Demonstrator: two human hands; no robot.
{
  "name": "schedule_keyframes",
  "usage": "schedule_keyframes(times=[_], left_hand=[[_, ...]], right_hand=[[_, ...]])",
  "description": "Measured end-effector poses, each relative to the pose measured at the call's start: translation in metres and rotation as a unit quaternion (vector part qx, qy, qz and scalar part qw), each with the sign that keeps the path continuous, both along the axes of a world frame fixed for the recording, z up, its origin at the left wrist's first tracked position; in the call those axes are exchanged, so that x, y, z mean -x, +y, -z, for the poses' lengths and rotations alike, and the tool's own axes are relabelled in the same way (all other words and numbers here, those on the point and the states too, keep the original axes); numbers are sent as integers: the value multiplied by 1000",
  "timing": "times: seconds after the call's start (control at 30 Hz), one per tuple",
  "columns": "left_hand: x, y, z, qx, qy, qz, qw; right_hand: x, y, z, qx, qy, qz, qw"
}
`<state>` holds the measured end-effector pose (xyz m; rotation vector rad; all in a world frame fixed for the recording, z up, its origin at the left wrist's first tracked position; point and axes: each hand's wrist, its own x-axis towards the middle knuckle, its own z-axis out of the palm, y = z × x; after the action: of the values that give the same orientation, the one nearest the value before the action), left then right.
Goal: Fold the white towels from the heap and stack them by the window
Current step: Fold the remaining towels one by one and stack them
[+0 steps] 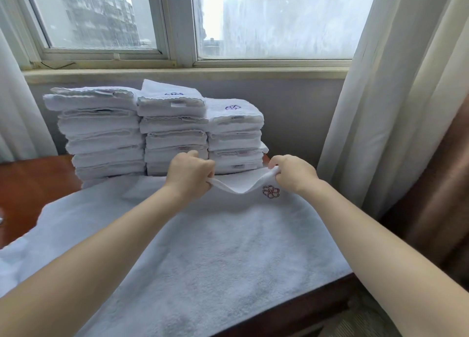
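Step in hand (judged): folding one towel; it is not yet on a stack.
Left hand (189, 177): fingers curled, pinching the left end of the towel's raised edge.
Right hand (294, 173): fingers curled, pinching the right end of the same edge.
Held towel (239, 188): white, lifted at its far edge, which sags between the two hands. An embroidered flower mark (271, 192) sits just below the right hand.
Lower part of towel: it runs down onto the white spread cloth (203, 248) covering the worktop. I cannot tell where one ends and the other begins.
Long axis: the gripped edge runs left to right, parallel to the row of stacks and to the window (279, 19).
Bearing of the goal: three stacks stand just beyond the hands, against the wall under the sill (177, 73).
Left stack (101, 133): well left of the left hand.
Middle stack (175, 133): tallest, directly beyond the left hand.
Right stack (234, 133): lowest, beyond the gap between the hands. The right hand is nearer to its right side.
Next move (judged): a short carry away from the body and upward, with the edge kept level.
Room: bare worktop (33, 184) lies left of the stacks. A narrow gap separates the right stack from the curtain (380, 108).
Edge risk: the worktop's near right edge is close under the right forearm.
Heap: not in view.
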<state>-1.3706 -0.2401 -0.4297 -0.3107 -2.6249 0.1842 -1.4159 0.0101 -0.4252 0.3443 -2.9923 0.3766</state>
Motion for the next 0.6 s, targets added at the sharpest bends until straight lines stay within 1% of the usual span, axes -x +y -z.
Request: schedule_keyframes(times=[0.1, 0.17, 0.23, 0.3, 0.37, 0.47, 0.6], left_hand=[[-1, 3, 1, 15, -2, 34, 999], [-2, 4, 2, -18, -6, 50, 999], [-4, 4, 2, -60, -25, 47, 997], [-6, 4, 4, -71, -45, 47, 995], [-9, 5, 7, -59, -87, 56, 993], [-15, 6, 18, -53, -167, 76, 982], [-22, 5, 29, -94, -210, 87, 969]], right_hand=[[-5, 5, -9, -10, -20, 9, 1000], [-6, 7, -20, -30, -19, 22, 999], [-7, 9, -27, -38, 4, 31, 999], [-7, 9, -29, -33, 32, 39, 998], [-9, 9, -26, -56, 33, 54, 996], [-14, 10, -14, -94, -2, 54, 994], [-27, 13, 1, -93, -13, 41, 995]])
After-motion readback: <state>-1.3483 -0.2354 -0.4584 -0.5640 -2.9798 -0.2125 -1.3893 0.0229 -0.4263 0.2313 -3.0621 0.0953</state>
